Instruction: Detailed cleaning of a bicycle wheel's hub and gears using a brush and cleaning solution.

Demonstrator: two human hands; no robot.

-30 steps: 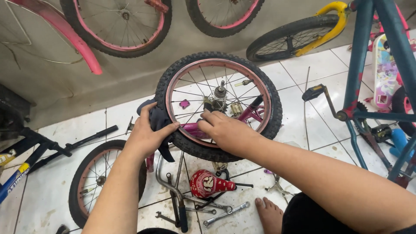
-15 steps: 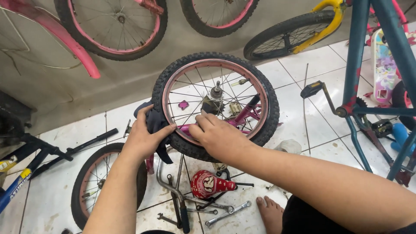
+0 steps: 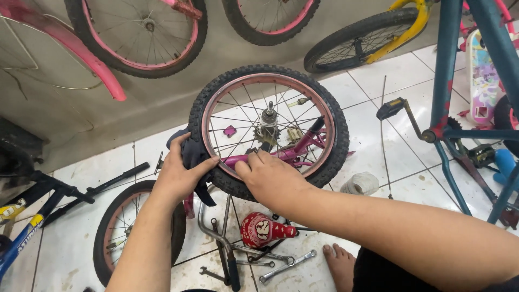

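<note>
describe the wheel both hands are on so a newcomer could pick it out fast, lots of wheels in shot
Start at the white tiled floor in the middle of the view: the wheel stands there, right above the red bell and the wrenches. The left hand presses a dark cloth to its tyre, the right hand grips its lower rim. Unlike the others, it has a central sprocket and a magenta frame behind its spokes.

A knobby, matt black rubber tyre (image 3: 335,157) is wrapping a pink-painted metal rim (image 3: 216,103) laced with thin, bright steel spokes (image 3: 238,121). A dark, soft cloth (image 3: 193,157) is bunching against the tread under the left hand (image 3: 181,176). Glossy white floor tiles (image 3: 367,92) are showing grime, and chrome spanners (image 3: 286,266) are gleaming beside a shiny red plastic saddle (image 3: 265,230).
</note>
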